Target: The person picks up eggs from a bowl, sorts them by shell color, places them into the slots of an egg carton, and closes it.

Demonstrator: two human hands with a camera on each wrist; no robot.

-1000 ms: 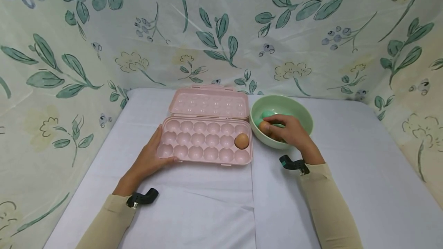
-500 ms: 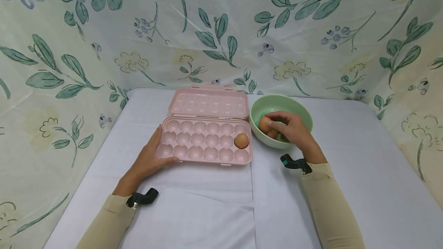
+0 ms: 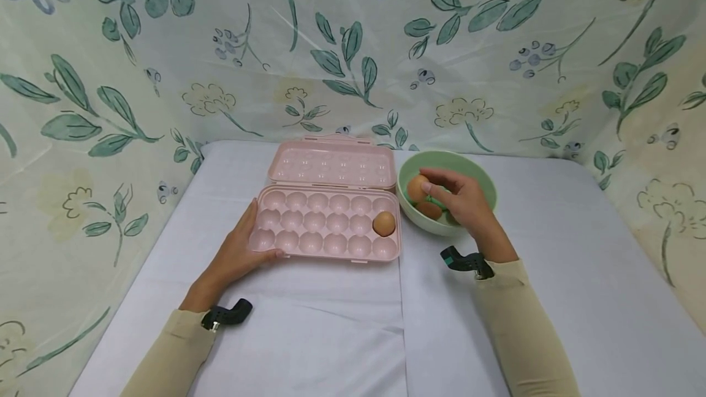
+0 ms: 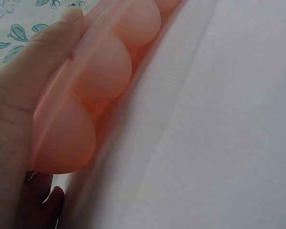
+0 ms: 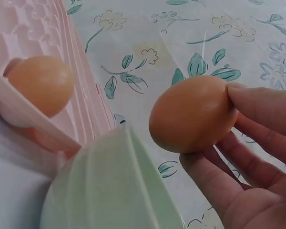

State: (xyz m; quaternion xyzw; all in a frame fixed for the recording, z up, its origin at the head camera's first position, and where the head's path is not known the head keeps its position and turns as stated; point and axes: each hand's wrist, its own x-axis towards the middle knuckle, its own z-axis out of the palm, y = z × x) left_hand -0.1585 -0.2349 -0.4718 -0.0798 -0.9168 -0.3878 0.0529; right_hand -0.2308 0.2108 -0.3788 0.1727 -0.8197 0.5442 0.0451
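Right wrist view: the right hand pinches an egg over the green bowl; a light grip seems wisest; the left hand grips the pink tray, best held steady.

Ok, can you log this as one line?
left hand: grips pink tray; right hand: holds egg over green bowl; tray: another egg seated; lid: open

The egg tray looks like smooth, glossy plastic. Right of it, the bowl seems smooth plastic; beneath it, matt, creased cloth.
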